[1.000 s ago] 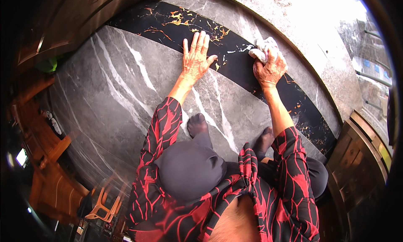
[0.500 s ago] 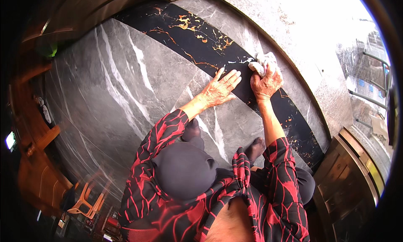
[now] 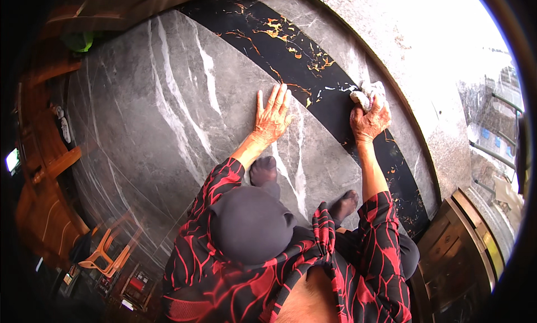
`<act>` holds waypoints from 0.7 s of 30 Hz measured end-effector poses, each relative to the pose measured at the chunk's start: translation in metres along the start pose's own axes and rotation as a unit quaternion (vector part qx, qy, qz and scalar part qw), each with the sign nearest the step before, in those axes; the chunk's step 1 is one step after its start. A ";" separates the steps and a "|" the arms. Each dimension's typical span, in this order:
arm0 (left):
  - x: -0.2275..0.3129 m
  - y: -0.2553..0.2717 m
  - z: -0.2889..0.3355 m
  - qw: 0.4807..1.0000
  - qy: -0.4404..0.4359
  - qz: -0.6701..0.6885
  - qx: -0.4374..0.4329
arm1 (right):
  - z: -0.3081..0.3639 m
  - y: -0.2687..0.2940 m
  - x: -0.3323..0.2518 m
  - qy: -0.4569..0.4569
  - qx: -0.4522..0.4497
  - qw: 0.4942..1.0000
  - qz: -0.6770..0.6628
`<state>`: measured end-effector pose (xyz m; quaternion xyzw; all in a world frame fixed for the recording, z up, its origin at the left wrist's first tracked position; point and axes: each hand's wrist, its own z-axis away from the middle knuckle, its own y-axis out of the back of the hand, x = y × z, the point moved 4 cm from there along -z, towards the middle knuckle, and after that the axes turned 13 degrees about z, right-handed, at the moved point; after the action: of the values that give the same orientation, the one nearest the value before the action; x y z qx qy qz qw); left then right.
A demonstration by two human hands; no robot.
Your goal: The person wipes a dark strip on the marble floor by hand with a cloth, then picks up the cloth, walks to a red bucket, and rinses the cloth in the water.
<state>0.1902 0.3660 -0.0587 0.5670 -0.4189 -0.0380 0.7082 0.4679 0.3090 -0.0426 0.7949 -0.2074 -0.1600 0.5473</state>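
My right hand [image 3: 370, 121] grips a crumpled white cloth [image 3: 373, 89] and presses it down at the far edge of a black, gold-veined floor strip [image 3: 335, 118]. White marks show on the strip just left of the cloth. My left hand [image 3: 272, 117] rests palm down, fingers stretched, on the grey white-veined floor tile [image 3: 134, 110]. Its fingertips lie close to the near edge of the black strip, and nothing is in it.
A raised stone ledge [image 3: 444, 124] runs beyond the strip, brightly lit. At the right stands a brown wooden panel [image 3: 458, 239]. Wooden furniture [image 3: 47, 177] and a small wooden chair [image 3: 103, 256] are on the left. My feet [image 3: 263, 171] are between my arms.
My left hand has shifted left, off the black strip onto the grey tile, and now points more straight ahead. My right hand keeps the cloth at nearly the same spot; the view has shifted slightly.
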 end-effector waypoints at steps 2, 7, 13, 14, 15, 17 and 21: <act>0.001 -0.004 0.000 0.999 0.004 0.026 0.023 | -0.001 -0.001 -0.003 -0.002 -0.002 1.000 -0.008; 0.011 -0.006 -0.009 1.000 0.018 0.006 0.016 | 0.000 0.000 0.001 -0.004 -0.004 1.000 0.000; 0.037 -0.018 0.007 0.996 -0.066 0.056 -0.013 | 0.001 0.000 -0.006 0.015 -0.003 1.000 0.026; 0.042 -0.020 0.016 0.996 -0.068 0.049 -0.022 | 0.003 -0.004 -0.010 0.013 -0.011 1.000 0.005; 0.055 -0.033 0.013 0.992 -0.099 0.070 -0.029 | 0.000 -0.001 0.004 0.000 -0.009 1.000 0.008; 0.066 -0.037 0.020 0.988 -0.130 0.070 -0.039 | 0.000 -0.001 0.006 -0.011 -0.023 1.000 0.004; 0.049 -0.027 0.025 0.987 -0.138 0.074 -0.041 | 0.004 -0.004 -0.005 -0.001 -0.032 0.999 -0.011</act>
<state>0.2174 0.3111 -0.0543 0.4941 -0.5516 -0.0805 0.6672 0.4626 0.3096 -0.0473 0.7790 -0.1937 -0.1737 0.5705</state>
